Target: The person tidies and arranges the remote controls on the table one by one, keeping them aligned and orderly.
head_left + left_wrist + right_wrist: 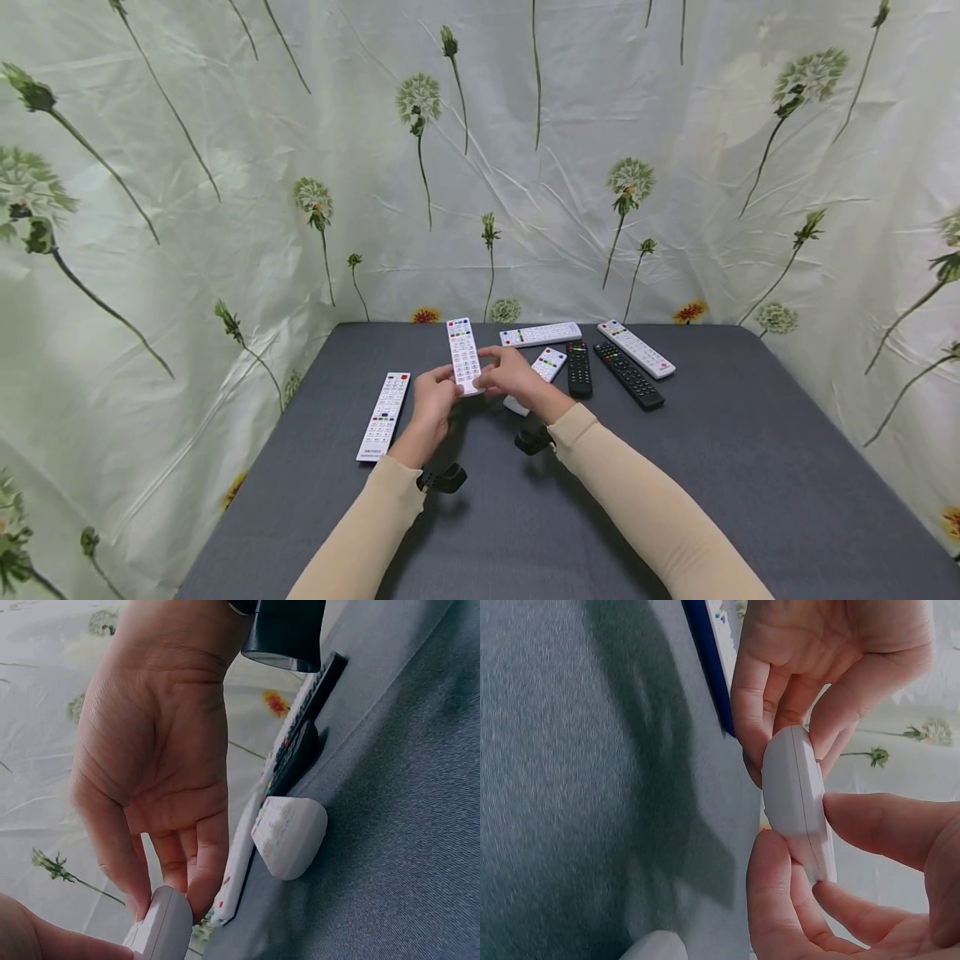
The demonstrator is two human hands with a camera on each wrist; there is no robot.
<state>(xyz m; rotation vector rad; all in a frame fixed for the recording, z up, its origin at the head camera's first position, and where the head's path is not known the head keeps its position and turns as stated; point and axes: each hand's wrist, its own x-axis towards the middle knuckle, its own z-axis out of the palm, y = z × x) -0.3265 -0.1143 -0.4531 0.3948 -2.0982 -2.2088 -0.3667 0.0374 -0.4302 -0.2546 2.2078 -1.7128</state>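
Note:
A white remote control [464,354] is held up above the table, its button face toward the head view. My left hand [433,402] pinches its lower left edge. On the other side, my right hand [516,375] grips the lower right edge between thumb and fingers. In the right wrist view, the rounded end of the remote [791,784] shows with fingers of both hands on its two faces. Below my right forearm and hand lies another white remote [550,363], partly hidden by them.
At the left, a white remote with a dark underside [385,417] lies on the grey table [495,533]. Toward the back right lie a white remote [540,334], a short black remote [579,369], a longer black remote [628,377] and another white remote [637,348]. A flower-patterned curtain [555,233] hangs behind.

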